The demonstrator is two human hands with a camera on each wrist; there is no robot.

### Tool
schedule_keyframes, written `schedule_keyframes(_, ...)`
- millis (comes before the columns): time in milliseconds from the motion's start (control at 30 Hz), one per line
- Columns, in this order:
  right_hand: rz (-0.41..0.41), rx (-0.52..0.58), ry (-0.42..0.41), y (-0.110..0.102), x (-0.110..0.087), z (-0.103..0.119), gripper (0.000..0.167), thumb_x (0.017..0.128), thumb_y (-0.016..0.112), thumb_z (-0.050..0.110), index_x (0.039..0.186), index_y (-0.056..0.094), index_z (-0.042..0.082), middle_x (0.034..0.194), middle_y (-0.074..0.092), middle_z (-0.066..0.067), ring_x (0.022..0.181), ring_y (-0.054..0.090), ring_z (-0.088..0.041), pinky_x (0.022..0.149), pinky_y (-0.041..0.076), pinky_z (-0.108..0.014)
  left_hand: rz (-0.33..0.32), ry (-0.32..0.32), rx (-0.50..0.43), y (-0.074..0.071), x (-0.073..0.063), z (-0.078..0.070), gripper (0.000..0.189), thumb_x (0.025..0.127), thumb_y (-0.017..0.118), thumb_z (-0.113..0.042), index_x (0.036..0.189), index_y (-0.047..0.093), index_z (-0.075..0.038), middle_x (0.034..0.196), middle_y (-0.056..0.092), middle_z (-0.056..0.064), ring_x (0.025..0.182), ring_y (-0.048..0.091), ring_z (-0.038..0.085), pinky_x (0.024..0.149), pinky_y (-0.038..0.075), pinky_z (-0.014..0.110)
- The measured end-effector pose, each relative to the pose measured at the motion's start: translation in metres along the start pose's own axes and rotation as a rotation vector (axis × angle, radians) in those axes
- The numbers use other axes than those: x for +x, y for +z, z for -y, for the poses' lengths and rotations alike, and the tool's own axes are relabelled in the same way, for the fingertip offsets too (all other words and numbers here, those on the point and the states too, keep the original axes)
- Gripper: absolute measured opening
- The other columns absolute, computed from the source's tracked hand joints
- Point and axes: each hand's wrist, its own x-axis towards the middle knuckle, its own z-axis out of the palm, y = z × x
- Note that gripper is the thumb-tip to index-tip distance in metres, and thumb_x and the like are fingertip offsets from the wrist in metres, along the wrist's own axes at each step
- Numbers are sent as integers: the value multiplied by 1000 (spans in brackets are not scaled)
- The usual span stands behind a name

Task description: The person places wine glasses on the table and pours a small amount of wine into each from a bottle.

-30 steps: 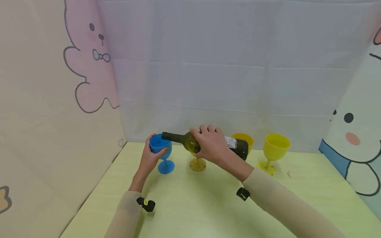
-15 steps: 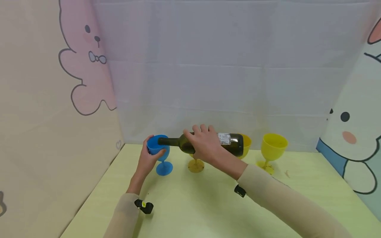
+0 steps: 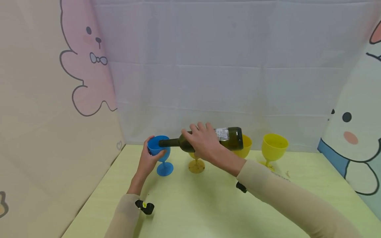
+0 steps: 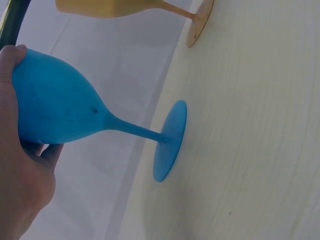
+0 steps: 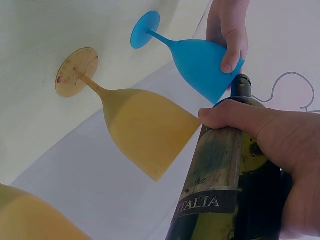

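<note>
The head view looks forward and down from above the near table edge (image 3: 208,211), taking in both forearms and the row of goblets against the back curtain (image 3: 226,66). The left wrist view sits low and close, tipped sideways, facing the blue goblet (image 4: 65,107). The right wrist view, equally close (also tilted), looks along the bottle (image 5: 225,190). Both wrist views share the blue goblet and the orange goblet (image 5: 135,125).
</note>
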Motion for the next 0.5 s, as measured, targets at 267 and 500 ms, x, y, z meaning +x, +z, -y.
schedule_keyframes(267, 13, -66, -9, -2, 1, -5, 76, 82, 78, 45, 143, 40, 20, 130, 54, -12, 111, 56, -32, 91, 51, -45, 10, -6, -21, 2, 0, -1, 86, 87, 76, -39, 154, 22, -30, 158, 32, 13, 144, 33, 41, 110, 37, 65)
schedule_keyframes(500, -27, -104, -26, 0, 2, -9, 58, 93, 69, 29, 143, 41, 21, 131, 55, -11, 111, 55, -30, 94, 50, -45, 16, 14, -39, 3, -2, 0, 87, 87, 76, -41, 154, 23, -30, 158, 33, 13, 143, 34, 40, 110, 37, 64)
